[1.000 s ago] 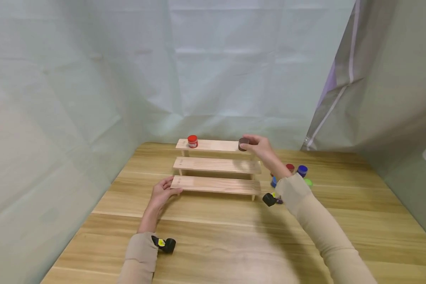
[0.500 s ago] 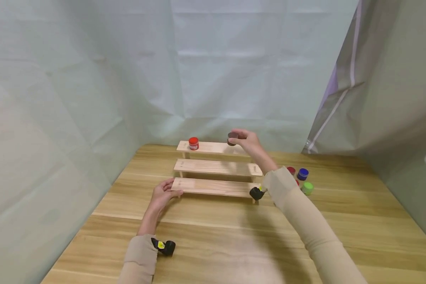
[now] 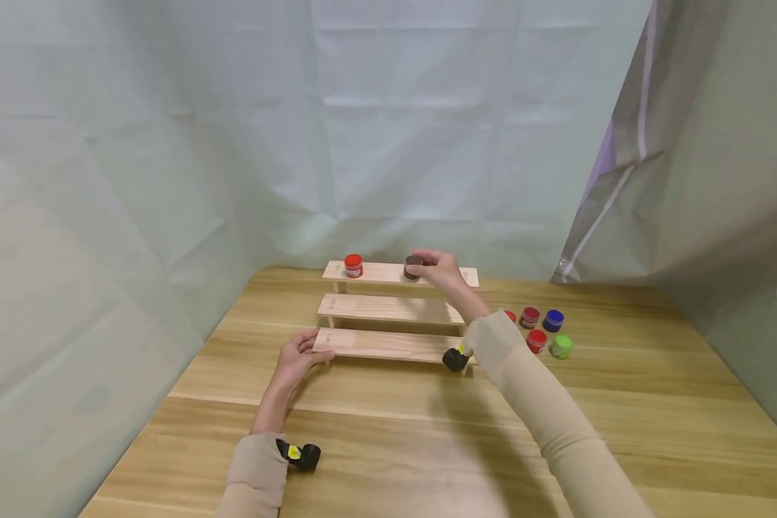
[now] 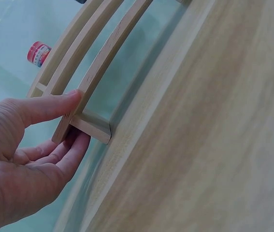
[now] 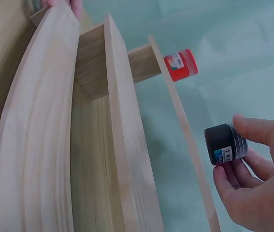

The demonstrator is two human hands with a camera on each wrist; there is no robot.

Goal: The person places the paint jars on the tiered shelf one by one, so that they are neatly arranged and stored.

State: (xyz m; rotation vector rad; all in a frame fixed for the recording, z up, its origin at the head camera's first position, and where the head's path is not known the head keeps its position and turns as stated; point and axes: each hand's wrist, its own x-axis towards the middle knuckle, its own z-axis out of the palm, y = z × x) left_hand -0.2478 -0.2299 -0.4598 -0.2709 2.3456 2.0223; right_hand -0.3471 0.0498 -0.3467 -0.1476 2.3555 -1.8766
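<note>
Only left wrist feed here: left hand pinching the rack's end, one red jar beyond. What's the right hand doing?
Observer: The right hand holds a dark jar between thumb and fingers.
Operator: Set down on the top shelf?
Observer: No, the right wrist view shows a gap between it and the top shelf.
Operator: Any jars off the rack?
Observer: Yes, five show on the table, right of the rack, including a green jar; the sleeve may hide others.

Left sleeve (image 3: 254,471), right sleeve (image 3: 547,414): beige fabric, wrinkled. Left wrist camera (image 3: 309,457), right wrist camera (image 3: 455,360): black, stubby, yellow patch (image 3: 294,452) beside each.
</note>
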